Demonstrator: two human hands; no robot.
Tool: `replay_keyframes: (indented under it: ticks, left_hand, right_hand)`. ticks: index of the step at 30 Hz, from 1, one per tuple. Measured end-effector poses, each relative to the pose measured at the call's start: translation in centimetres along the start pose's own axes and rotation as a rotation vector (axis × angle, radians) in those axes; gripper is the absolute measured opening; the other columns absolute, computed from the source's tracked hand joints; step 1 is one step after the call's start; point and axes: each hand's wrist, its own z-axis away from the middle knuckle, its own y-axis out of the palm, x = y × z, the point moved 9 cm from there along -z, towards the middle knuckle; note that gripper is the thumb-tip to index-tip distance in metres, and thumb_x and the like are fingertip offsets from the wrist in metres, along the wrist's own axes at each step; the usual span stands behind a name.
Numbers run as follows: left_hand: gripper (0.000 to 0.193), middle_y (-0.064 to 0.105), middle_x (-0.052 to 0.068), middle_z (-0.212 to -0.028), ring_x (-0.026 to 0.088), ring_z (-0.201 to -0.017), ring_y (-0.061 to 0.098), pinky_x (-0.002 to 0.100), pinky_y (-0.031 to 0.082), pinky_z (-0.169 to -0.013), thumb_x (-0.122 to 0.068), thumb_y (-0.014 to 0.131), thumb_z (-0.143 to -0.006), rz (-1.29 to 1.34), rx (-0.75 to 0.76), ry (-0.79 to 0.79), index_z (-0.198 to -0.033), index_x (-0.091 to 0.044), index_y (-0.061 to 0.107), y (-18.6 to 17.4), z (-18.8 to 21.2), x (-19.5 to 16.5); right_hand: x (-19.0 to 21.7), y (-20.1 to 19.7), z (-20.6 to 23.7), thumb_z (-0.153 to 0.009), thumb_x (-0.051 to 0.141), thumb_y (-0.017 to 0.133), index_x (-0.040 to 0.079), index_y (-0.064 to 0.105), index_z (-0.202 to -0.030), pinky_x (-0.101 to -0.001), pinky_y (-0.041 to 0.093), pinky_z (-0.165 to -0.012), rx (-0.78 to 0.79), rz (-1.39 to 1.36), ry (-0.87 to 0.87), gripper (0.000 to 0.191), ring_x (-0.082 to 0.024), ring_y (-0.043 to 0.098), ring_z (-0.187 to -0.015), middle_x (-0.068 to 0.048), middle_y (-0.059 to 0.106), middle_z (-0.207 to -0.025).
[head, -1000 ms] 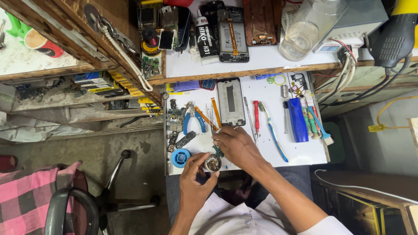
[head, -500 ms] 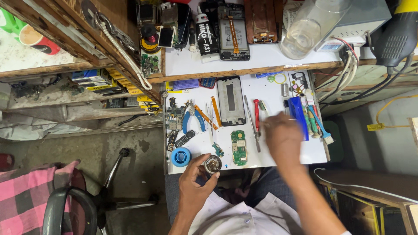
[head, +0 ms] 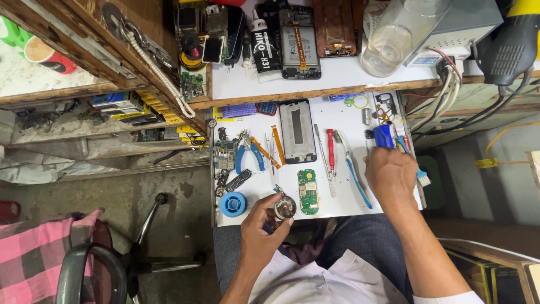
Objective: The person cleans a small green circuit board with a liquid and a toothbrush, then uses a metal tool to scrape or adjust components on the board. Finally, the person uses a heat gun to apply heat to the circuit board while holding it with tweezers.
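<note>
On the white worktop (head: 337, 112), the green circuit board (head: 307, 191) lies bare; left hand (head: 261, 236) pinches a small round tin (head: 284, 207) at the near edge, right hand (head: 391, 175) curls over the blue-handled tool (head: 385, 136).

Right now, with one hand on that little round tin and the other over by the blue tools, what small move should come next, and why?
Probably close the right hand on the blue-handled tool at its fingertips: that hand lies over the tools, while the left hand steadies the small round tin beside the green circuit board.

One head-worn view looks steeply down (fairly near) onto the workbench (head: 337, 112).
</note>
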Motion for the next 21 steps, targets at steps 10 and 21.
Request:
replay_keyframes:
  ticks: [10,21]
  left_hand:
    - [0.059,0.078,0.007,-0.103,0.008,-0.088,0.071,0.023,0.056,-0.077,0.004,0.076,-0.083,0.096,0.05,-0.07,-0.139,-0.005,0.059,1.3,-1.0,0.4]
    - [0.057,0.071,0.01,-0.13,0.01,-0.098,0.073,0.027,0.058,-0.083,0.007,0.074,-0.084,0.176,0.094,0.006,-0.137,-0.001,0.056,2.7,-2.6,0.3]
  right_hand:
    - [0.2,-3.1,1.0,-0.085,0.017,0.075,0.001,0.078,-0.09,-0.0401,0.056,-0.068,0.003,-0.422,0.097,0.017,-0.034,0.072,-0.07,-0.018,0.075,-0.081]
    - [4.2,0.2,7.2,-0.089,0.009,0.075,0.002,0.08,-0.105,-0.0267,0.049,-0.073,0.234,-1.256,0.264,0.018,-0.009,0.063,-0.079,-0.007,0.074,-0.089]
